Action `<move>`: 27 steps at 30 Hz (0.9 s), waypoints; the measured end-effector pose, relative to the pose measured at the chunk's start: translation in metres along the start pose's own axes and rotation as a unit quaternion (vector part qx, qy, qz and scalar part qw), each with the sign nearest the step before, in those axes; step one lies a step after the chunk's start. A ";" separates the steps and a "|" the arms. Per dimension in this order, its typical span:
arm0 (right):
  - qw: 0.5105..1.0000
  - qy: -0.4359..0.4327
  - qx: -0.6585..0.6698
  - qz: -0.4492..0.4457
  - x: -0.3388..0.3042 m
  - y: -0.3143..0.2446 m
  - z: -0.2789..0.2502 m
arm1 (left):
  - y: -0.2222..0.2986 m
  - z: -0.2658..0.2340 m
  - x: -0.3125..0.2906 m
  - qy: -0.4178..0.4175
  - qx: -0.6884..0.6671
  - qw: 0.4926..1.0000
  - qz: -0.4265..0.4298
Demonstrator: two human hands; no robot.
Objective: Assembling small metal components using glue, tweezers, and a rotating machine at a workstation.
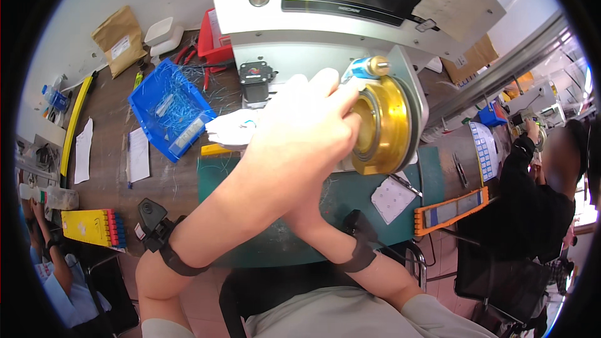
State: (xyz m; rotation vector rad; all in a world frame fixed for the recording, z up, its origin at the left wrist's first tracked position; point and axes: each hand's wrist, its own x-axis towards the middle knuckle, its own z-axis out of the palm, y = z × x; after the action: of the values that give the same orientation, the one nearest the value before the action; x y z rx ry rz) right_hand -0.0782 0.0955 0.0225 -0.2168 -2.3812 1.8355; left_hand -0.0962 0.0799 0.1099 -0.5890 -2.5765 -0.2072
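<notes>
The left hand (307, 119) is crossing over the mostly hidden right hand (305, 205), its fingers curling at the near side of a shiny gold wheel (400, 128) on the white machine (241, 15), apparently working on it. Steady fingertips are seemingly being called for; I cannot tell how far either grip is opening or what it is holding. The wheel is standing on edge, just below a blue-and-gold cylinder (370, 67).

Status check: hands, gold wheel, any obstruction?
Left hand at gold wheel, contact unclear. Right hand mostly hidden behind left arm, grip unseen. Wheel's left edge partly covered by left hand in this view.
</notes>
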 end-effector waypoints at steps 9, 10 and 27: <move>0.932 0.145 -0.332 -0.019 -0.005 0.015 0.026 | -0.006 0.009 0.004 0.034 -0.068 0.997 0.002; 0.886 0.077 -0.442 -0.117 -0.001 0.071 0.034 | -0.002 0.009 0.009 0.037 -0.072 0.997 0.007; 0.941 -0.166 0.257 0.146 -0.017 0.031 -0.143 | 0.032 0.034 0.005 0.149 -0.205 0.961 -0.108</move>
State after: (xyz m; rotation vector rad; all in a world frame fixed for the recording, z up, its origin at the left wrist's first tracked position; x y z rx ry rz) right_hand -0.0338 0.2358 0.0287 -0.2271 -2.0277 2.7520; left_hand -0.1005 0.1187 0.0838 -0.3783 -2.3062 -0.8517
